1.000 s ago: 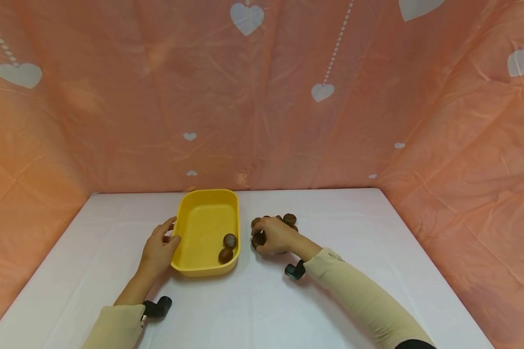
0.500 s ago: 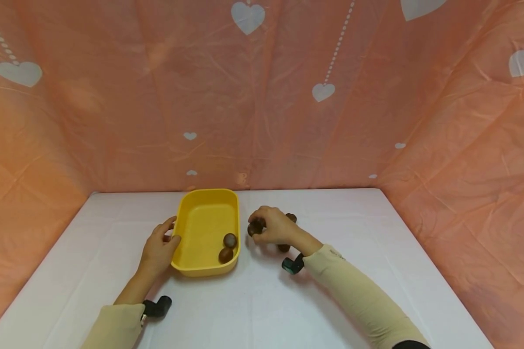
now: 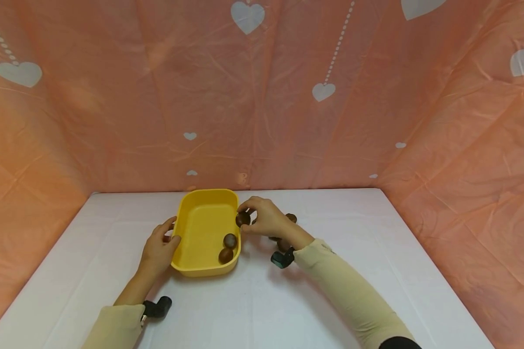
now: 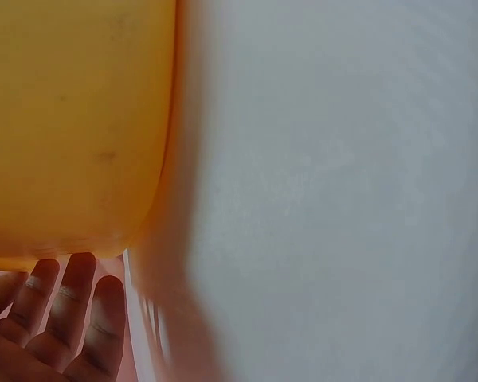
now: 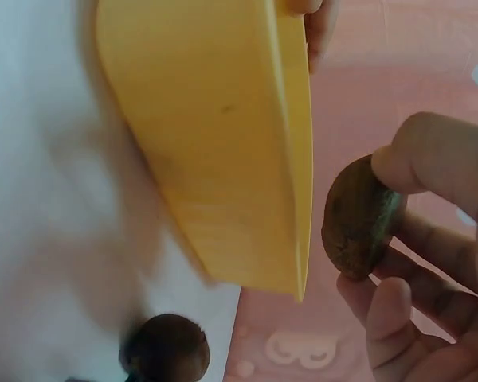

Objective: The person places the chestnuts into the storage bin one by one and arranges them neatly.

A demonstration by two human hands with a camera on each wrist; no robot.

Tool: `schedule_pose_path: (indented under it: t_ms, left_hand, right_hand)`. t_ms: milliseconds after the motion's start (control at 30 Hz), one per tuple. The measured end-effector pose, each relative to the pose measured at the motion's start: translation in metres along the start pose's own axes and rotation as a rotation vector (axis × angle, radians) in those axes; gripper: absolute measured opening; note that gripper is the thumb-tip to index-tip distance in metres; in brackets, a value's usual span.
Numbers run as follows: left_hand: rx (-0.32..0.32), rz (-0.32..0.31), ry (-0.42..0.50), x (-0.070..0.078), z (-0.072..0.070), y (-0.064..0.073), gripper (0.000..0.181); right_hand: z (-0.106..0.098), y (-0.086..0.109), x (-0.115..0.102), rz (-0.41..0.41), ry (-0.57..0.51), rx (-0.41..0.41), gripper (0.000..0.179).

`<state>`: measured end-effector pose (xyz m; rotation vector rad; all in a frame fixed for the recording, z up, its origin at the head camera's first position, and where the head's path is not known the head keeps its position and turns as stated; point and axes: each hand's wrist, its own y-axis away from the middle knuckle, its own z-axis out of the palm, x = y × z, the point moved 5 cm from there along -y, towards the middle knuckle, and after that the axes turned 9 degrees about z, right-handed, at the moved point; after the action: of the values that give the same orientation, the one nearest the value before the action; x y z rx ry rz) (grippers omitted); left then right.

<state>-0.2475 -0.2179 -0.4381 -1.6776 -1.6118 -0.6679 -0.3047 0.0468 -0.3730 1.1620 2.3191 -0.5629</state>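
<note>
My right hand (image 3: 266, 218) pinches a brown chestnut (image 3: 243, 219) between thumb and fingertips, right at the right rim of a yellow plastic tray (image 3: 196, 218). In the right wrist view this chestnut (image 5: 358, 219) shows beside the tray's upper edge, raised off the cloth. Two chestnuts (image 3: 228, 248) lie inside the tray near its front right corner. My left hand (image 3: 157, 249) holds the tray's left rim, thumb tip over the edge. From the left wrist, the fingertips (image 4: 81, 267) meet the tray's outer wall.
More chestnuts (image 3: 291, 217) lie on the white tablecloth (image 3: 353, 252) right of the tray, partly hidden under my right hand and wrist. An orange curtain with white hearts (image 3: 262, 121) stands behind the table and on both sides.
My right hand has picked up a chestnut from the pile, raised it and carried it left to the tray's rim. The left hand and the tray stay as they were.
</note>
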Motion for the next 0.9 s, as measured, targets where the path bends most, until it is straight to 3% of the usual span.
schedule_pose_path:
  t_ms: [300, 567, 900]
  left_hand:
    - [-0.004, -0.003, -0.004, -0.001, 0.0, 0.0, 0.056]
    - [-0.003, -0.008, 0.001, -0.001, 0.001, 0.0, 0.056]
    - [0.004, -0.006, -0.005, 0.0, 0.001, 0.0, 0.056]
  right_hand:
    - [0.014, -0.015, -0.006, 0.036, -0.048, -0.055, 0.04]
    - [0.026, -0.026, -0.007, 0.039, 0.012, -0.101, 0.038]
    - [0.035, -0.039, -0.006, -0.006, 0.184, -0.157, 0.038]
